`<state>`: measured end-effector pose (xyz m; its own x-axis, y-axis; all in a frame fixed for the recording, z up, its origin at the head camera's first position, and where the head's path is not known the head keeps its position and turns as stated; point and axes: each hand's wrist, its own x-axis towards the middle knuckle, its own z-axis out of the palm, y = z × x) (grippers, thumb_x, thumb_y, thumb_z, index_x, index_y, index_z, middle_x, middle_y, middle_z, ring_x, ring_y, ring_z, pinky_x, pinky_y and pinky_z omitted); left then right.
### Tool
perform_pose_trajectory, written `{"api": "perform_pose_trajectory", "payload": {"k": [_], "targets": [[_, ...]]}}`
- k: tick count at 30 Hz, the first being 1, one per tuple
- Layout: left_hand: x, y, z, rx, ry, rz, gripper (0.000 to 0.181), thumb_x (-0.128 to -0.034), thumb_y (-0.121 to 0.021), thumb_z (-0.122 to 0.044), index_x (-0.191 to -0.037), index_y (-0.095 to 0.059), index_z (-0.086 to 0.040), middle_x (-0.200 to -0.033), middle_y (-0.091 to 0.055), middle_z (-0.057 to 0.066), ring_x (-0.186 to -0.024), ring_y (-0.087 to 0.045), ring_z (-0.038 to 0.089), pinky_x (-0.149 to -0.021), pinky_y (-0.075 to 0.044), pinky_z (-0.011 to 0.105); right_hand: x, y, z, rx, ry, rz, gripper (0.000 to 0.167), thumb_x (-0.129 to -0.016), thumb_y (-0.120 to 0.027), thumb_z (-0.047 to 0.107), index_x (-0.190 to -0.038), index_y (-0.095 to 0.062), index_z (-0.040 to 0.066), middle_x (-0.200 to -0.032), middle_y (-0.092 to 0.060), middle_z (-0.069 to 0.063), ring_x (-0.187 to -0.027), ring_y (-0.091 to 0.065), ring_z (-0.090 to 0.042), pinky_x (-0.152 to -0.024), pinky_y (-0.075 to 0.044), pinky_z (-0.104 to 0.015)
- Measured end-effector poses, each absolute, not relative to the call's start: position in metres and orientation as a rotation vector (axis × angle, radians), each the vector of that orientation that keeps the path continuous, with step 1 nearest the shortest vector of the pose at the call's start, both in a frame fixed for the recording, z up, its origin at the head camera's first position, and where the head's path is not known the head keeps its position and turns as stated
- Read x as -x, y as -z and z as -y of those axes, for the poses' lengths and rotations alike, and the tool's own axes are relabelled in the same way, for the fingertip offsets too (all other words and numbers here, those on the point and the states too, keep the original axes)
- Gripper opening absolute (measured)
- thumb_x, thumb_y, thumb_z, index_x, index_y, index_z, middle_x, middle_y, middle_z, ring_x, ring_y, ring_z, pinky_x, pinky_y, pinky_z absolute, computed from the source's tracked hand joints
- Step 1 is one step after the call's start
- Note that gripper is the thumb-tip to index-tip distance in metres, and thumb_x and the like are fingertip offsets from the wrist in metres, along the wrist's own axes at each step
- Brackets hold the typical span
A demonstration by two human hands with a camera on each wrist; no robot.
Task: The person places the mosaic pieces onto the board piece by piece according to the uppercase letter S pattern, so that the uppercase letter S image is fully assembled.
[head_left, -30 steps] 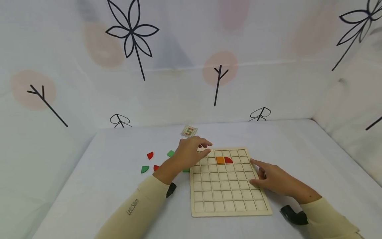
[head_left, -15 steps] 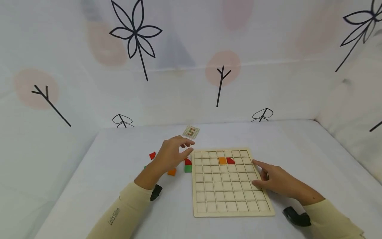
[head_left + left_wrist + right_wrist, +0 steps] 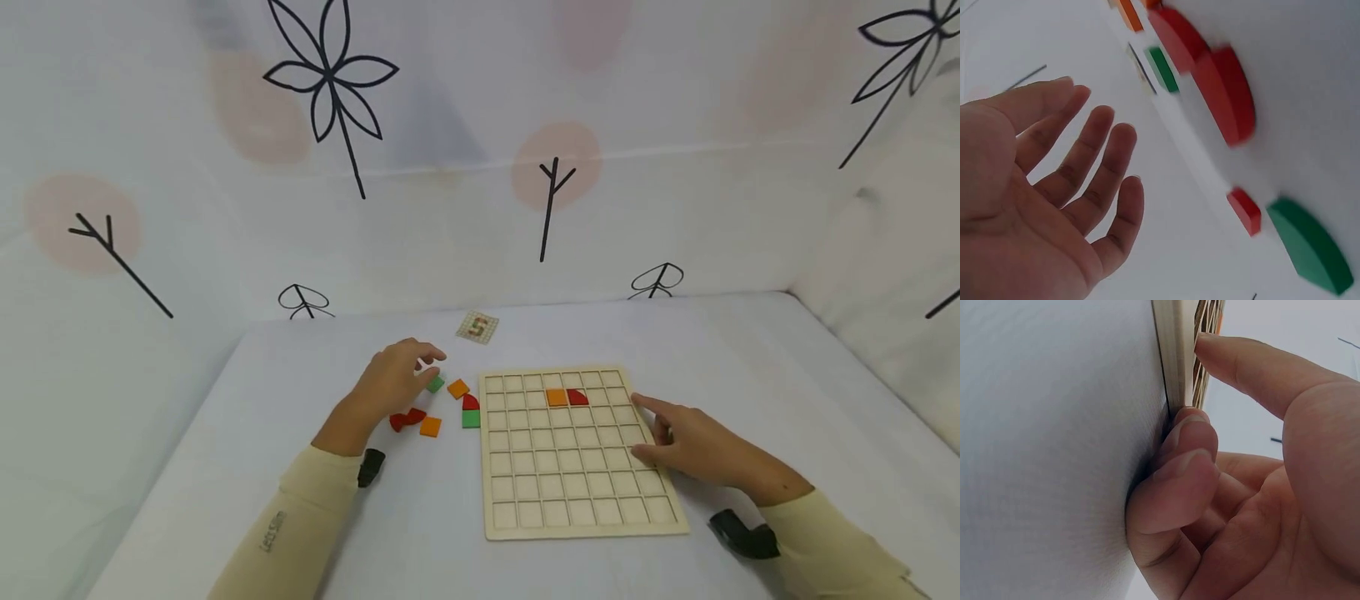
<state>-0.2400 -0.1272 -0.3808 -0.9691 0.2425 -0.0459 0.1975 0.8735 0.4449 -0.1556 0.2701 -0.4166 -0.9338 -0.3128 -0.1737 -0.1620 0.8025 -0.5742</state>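
The left hand (image 3: 393, 379) hovers over the table (image 3: 360, 542) with its fingers spread and loosely bent, holding nothing. Below and around it lie loose tiles: a green tile (image 3: 436, 384) near its fingertips, and two red tiles (image 3: 415, 416) that touch each other. The left wrist view adds a green quarter-circle tile (image 3: 1310, 245) and a smaller-looking red tile (image 3: 1244, 211) just beside it.

The right hand (image 3: 693, 442) holds the right edge of the wooden grid board (image 3: 551, 461), its thumb over the rim and curled fingers against the side. In the board's second row from the far edge, an orange square tile (image 3: 557, 397) sits next to a red quarter-circle tile (image 3: 577, 397).

Just beside the board's left edge lie a green square tile (image 3: 471, 419) and another red tile (image 3: 470, 402). Two orange tiles (image 3: 431, 427) rest between that edge and the left hand. Beyond the board lies a pattern card (image 3: 477, 327).
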Motion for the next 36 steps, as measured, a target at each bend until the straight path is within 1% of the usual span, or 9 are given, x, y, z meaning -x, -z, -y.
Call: {"api": "perform_pose_trajectory", "payload": {"k": [6,11,16,19,23,26,30,36], "targets": [[0.250,0.381,0.152,-0.302,-0.666,-2.930,0.034,-0.0970,-0.067,-0.022,-0.130,-0.065,-0.019,-0.124,-0.064,0.007,-0.113,-0.059,0.026,-0.093,-0.054,0.043,0.155,0.417,-0.271,0.377,0.838,-2.738,0.088,-0.086,-0.077,0.036,-0.151,-0.034,-0.007,-0.076,-0.051,0.002,-0.062,-0.043,-0.006,-0.053,-0.038,-0.023],[0.255,0.379,0.172,-0.259,-0.701,-2.882,0.036,-0.0976,-0.066,-0.023,-0.133,-0.063,-0.016,-0.128,-0.062,0.011,-0.115,-0.058,0.029,-0.092,-0.056,0.042,0.156,0.418,-0.269,0.358,0.834,-2.735,0.088,-0.086,-0.078,0.036,-0.151,-0.035,-0.006,-0.076,-0.051,0.001,-0.063,-0.043,-0.007,-0.053,-0.037,-0.023],[0.258,0.378,0.191,-0.150,-0.661,-2.837,0.037,-0.0970,-0.065,-0.027,-0.132,-0.061,-0.014,-0.131,-0.060,0.014,-0.114,-0.057,0.032,-0.091,-0.055,0.045,0.155,0.418,-0.269,0.343,0.819,-2.737,0.089,-0.086,-0.078,0.036,-0.151,-0.035,-0.006,-0.077,-0.051,0.001,-0.064,-0.043,-0.007,-0.054,-0.037,-0.023],[0.258,0.378,0.199,-0.060,-0.627,-2.815,0.035,-0.0952,-0.067,-0.030,-0.126,-0.063,-0.013,-0.127,-0.061,0.014,-0.108,-0.059,0.031,-0.087,-0.054,0.044,0.156,0.418,-0.269,0.345,0.809,-2.748,0.088,-0.085,-0.078,0.036,-0.150,-0.035,-0.006,-0.077,-0.050,0.002,-0.064,-0.043,-0.007,-0.054,-0.036,-0.023],[0.258,0.378,0.204,-0.018,-0.582,-2.800,0.032,-0.0921,-0.071,-0.032,-0.115,-0.065,-0.012,-0.117,-0.064,0.013,-0.100,-0.059,0.029,-0.080,-0.052,0.041,0.156,0.418,-0.269,0.348,0.807,-2.756,0.088,-0.085,-0.078,0.036,-0.150,-0.036,-0.006,-0.076,-0.050,0.002,-0.063,-0.043,-0.006,-0.053,-0.036,-0.022],[0.258,0.377,0.205,-0.019,-0.561,-2.781,0.031,-0.0893,-0.074,-0.035,-0.109,-0.065,-0.012,-0.112,-0.064,0.013,-0.098,-0.057,0.028,-0.076,-0.050,0.039,0.156,0.418,-0.269,0.349,0.812,-2.754,0.088,-0.086,-0.078,0.035,-0.150,-0.036,-0.007,-0.076,-0.051,0.002,-0.063,-0.043,-0.006,-0.053,-0.037,-0.023],[0.258,0.378,0.206,-0.026,-0.536,-2.761,0.031,-0.0865,-0.076,-0.037,-0.103,-0.066,-0.013,-0.106,-0.065,0.010,-0.097,-0.056,0.027,-0.074,-0.049,0.038,0.156,0.417,-0.269,0.344,0.816,-2.749,0.087,-0.086,-0.078,0.035,-0.150,-0.036,-0.006,-0.076,-0.051,0.002,-0.063,-0.043,-0.006,-0.053,-0.037,-0.022],[0.260,0.381,0.207,-0.017,-0.543,-2.755,0.026,-0.0861,-0.077,-0.033,-0.099,-0.067,-0.012,-0.098,-0.066,0.007,-0.093,-0.056,0.025,-0.071,-0.048,0.035,0.156,0.418,-0.270,0.377,0.815,-2.761,0.087,-0.086,-0.078,0.035,-0.149,-0.037,-0.006,-0.075,-0.050,0.003,-0.062,-0.042,-0.005,-0.053,-0.037,-0.022]]}}
